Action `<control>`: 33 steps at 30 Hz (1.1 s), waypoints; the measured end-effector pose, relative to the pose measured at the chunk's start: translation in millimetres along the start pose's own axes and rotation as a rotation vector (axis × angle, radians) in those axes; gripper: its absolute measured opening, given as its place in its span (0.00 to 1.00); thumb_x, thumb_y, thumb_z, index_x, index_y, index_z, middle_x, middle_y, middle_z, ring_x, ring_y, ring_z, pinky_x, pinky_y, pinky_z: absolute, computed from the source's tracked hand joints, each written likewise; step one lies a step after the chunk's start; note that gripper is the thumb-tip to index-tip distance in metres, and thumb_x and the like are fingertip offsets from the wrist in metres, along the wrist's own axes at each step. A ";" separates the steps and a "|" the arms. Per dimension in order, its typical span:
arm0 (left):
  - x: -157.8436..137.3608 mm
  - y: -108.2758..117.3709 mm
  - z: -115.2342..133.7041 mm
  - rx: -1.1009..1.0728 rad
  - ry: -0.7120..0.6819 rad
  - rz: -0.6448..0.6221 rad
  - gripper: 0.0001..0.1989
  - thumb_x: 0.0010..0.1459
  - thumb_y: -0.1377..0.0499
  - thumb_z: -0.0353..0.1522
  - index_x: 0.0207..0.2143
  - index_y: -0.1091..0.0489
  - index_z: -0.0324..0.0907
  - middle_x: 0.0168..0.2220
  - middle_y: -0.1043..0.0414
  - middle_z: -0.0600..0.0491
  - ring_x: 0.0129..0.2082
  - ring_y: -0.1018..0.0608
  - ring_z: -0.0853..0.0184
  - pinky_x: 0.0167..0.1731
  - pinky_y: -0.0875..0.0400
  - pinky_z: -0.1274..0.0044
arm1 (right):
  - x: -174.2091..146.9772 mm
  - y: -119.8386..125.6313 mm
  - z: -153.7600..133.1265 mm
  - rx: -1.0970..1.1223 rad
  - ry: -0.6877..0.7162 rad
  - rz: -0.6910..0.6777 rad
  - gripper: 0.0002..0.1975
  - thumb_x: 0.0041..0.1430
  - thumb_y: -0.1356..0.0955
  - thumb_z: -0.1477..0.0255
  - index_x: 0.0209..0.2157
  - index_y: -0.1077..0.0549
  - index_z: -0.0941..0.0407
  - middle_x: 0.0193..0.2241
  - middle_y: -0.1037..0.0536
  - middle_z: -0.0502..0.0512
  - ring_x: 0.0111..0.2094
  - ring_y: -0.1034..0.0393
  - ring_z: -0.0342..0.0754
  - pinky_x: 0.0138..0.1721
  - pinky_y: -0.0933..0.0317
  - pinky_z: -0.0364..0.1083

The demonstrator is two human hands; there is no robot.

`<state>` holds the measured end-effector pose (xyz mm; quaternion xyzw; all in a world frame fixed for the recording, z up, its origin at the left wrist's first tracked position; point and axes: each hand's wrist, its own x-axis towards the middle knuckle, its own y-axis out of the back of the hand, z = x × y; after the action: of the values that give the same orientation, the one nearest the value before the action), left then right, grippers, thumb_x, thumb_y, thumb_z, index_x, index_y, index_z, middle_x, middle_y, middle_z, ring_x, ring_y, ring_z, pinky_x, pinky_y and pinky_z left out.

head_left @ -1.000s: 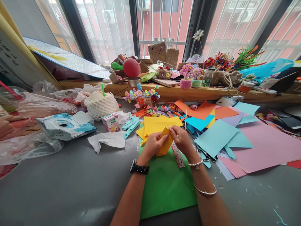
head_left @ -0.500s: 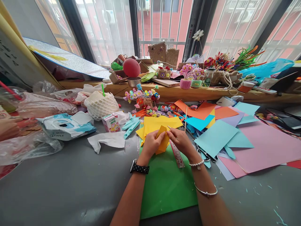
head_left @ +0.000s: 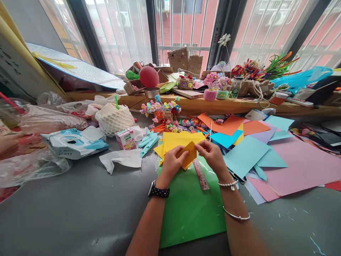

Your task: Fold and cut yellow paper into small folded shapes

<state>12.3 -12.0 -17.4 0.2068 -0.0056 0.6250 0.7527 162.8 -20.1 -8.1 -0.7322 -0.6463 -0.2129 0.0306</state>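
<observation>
A small folded piece of yellow paper (head_left: 189, 152) is raised above the green mat (head_left: 193, 209). My left hand (head_left: 173, 161) is closed on it from the left, thumb over its front. At its upper right edge, my right hand (head_left: 210, 154) pinches with thumb and forefinger; the fingertips partly hide that edge. Just behind both hands lie several yellow sheets (head_left: 173, 139). A patterned ruler (head_left: 201, 175) rests slantwise on the mat, below my right hand.
Coloured sheets, such as a light blue one (head_left: 245, 156) and a large pink one (head_left: 298, 167), spread to the right, partly over scissors (head_left: 236, 177). Leftward are a tissue (head_left: 122, 159), a small box (head_left: 125, 139) and a wipes pack (head_left: 74, 142). Another person's hand (head_left: 9, 144) shows far left.
My right hand has shifted right and slightly up along the paper. The folded paper has turned, its top now leaning right. My left hand has barely moved.
</observation>
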 end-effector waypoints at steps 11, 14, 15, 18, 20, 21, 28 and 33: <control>5.1 2.0 -1.2 -0.317 0.070 0.340 0.21 0.45 0.42 0.37 0.41 0.41 0.40 0.43 0.37 0.47 0.41 0.30 0.67 0.40 0.35 0.75 | -0.9 -8.3 -0.9 0.567 -0.285 0.201 0.11 0.42 0.30 0.68 0.26 0.33 0.59 0.21 0.25 0.51 0.24 0.29 0.43 0.28 0.34 0.42; 4.9 0.7 -3.6 -0.369 0.101 0.222 0.17 0.44 0.42 0.38 0.36 0.37 0.39 0.38 0.33 0.49 0.37 0.28 0.67 0.37 0.34 0.75 | -2.1 -12.9 -3.2 0.632 -0.339 0.140 0.12 0.41 0.30 0.68 0.26 0.33 0.60 0.22 0.25 0.52 0.25 0.28 0.44 0.29 0.34 0.42; 4.6 0.3 -4.0 -0.371 0.110 0.161 0.16 0.44 0.42 0.38 0.34 0.36 0.38 0.35 0.32 0.49 0.35 0.28 0.67 0.36 0.34 0.75 | -2.8 -14.5 -4.3 0.642 -0.355 0.117 0.12 0.41 0.30 0.68 0.26 0.33 0.59 0.22 0.24 0.52 0.25 0.28 0.44 0.29 0.34 0.42; 3.3 -0.4 -2.6 -0.370 0.119 0.036 0.14 0.44 0.41 0.38 0.30 0.32 0.37 0.31 0.29 0.50 0.33 0.27 0.67 0.35 0.34 0.76 | -4.9 -19.1 -6.8 0.629 -0.373 0.058 0.11 0.41 0.30 0.68 0.26 0.32 0.59 0.22 0.25 0.52 0.25 0.29 0.43 0.28 0.35 0.41; 2.5 0.0 -0.4 -0.383 0.125 0.062 0.13 0.44 0.42 0.37 0.30 0.31 0.37 0.30 0.29 0.51 0.32 0.27 0.68 0.34 0.35 0.77 | -6.0 -21.2 -7.0 0.575 -0.350 0.041 0.10 0.42 0.31 0.67 0.25 0.32 0.59 0.21 0.25 0.51 0.24 0.30 0.41 0.27 0.36 0.40; 2.3 0.5 0.5 -0.387 0.129 0.095 0.12 0.45 0.42 0.37 0.29 0.31 0.37 0.29 0.28 0.51 0.31 0.27 0.69 0.34 0.35 0.78 | -6.4 -21.9 -6.7 0.540 -0.333 0.033 0.10 0.42 0.31 0.67 0.25 0.32 0.59 0.20 0.26 0.50 0.23 0.30 0.41 0.26 0.37 0.39; 3.2 2.6 -1.4 -0.410 0.108 0.241 0.11 0.44 0.42 0.37 0.26 0.31 0.37 0.25 0.29 0.54 0.27 0.28 0.71 0.31 0.35 0.79 | -8.0 -25.4 -5.4 0.339 -0.298 -0.187 0.12 0.44 0.33 0.64 0.24 0.31 0.60 0.19 0.27 0.52 0.21 0.32 0.41 0.25 0.39 0.41; 3.6 2.7 -4.7 -0.399 0.094 0.278 0.11 0.45 0.42 0.37 0.29 0.32 0.38 0.26 0.30 0.54 0.26 0.29 0.73 0.29 0.35 0.80 | -6.6 -22.0 -1.3 0.211 -0.228 -0.262 0.11 0.43 0.32 0.67 0.28 0.32 0.59 0.24 0.27 0.54 0.25 0.30 0.45 0.28 0.37 0.44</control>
<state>9.4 -6.8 -19.9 0.0219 -0.1221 0.7181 0.6848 140.8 -23.1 -14.4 -0.6539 -0.7540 -0.0619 0.0061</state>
